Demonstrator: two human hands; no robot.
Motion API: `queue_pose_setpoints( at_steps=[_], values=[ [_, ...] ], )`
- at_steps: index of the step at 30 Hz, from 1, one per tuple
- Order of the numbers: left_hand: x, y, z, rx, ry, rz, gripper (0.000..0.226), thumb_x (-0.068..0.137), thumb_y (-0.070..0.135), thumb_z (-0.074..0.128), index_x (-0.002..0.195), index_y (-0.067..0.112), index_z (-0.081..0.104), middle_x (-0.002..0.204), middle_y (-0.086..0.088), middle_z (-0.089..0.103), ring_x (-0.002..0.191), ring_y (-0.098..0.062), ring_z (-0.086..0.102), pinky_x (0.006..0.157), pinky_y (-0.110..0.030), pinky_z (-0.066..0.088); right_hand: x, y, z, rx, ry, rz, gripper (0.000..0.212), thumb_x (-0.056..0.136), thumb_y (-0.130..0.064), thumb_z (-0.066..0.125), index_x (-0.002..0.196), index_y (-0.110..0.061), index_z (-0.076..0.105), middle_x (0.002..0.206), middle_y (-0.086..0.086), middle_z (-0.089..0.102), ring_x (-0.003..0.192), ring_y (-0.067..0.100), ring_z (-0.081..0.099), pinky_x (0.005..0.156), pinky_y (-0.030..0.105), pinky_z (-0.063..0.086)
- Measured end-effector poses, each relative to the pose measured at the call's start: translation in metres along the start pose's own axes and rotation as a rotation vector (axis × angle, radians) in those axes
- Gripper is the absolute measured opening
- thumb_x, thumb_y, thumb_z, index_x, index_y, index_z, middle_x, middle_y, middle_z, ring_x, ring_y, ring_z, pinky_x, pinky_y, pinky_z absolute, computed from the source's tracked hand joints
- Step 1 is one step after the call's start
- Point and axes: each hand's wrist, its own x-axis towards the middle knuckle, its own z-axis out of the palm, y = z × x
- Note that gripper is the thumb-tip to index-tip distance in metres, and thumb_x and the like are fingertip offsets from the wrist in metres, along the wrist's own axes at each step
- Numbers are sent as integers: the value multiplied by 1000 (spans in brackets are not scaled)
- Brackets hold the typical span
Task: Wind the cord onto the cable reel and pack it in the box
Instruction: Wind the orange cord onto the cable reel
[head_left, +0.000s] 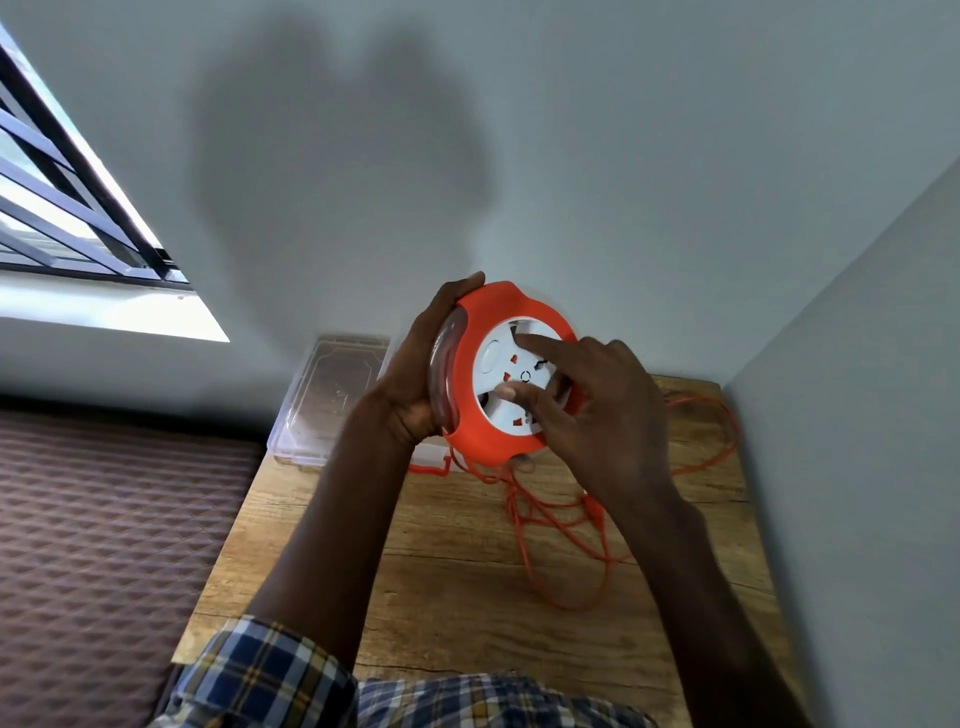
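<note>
Holding the cable reel (511, 371) above the surface (467, 571) in our closed left grip (415, 384), our right fingers (540, 345) press its white hub. Loose orange cord (571, 545) could tangle while winding, jamming before reaching the clear box (332, 395).

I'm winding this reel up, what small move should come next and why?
Probably turn the white hub with the right hand, whose fingers already rest on it, while the left hand steadies the orange reel. Most of the orange cord lies loose on the wooden table.
</note>
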Motion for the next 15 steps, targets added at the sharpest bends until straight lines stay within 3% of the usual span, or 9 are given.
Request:
queue_pose_setpoints(
  at_steps=[2, 6, 11, 15],
  values=[
    [1, 1, -3, -21, -11, -12, 52, 102, 57, 48, 112, 15, 78, 110, -12, 74, 100, -28, 71, 92, -44, 59, 1, 9, -3, -2, -11, -117, 40, 92, -25, 72, 131, -34, 66, 116, -2, 63, 105, 12, 49, 73, 24, 48],
    [3, 0, -7, -32, -59, -24, 57, 103, 61, 47, 124, 13, 71, 119, -14, 71, 109, -32, 66, 100, -49, 52, 2, 21, -7, -2, -137, -259, 65, 80, 4, 74, 130, -37, 67, 143, 3, 53, 122, 23, 46, 86, 29, 53],
    [4, -3, -8, -59, -105, -79, 53, 105, 60, 46, 117, 15, 70, 108, -10, 72, 102, -29, 66, 97, -48, 51, 4, 21, -7, 59, -186, -343, 61, 83, 5, 62, 126, -38, 70, 150, -7, 51, 117, 21, 44, 84, 22, 43],
    [5, -6, -9, -48, -125, -79, 56, 105, 59, 39, 114, 17, 76, 110, -9, 74, 104, -28, 68, 101, -48, 48, 3, 26, -6, 101, -181, -355, 50, 85, -1, 65, 121, -34, 73, 146, -2, 55, 120, 23, 45, 87, 19, 40]
  ],
)
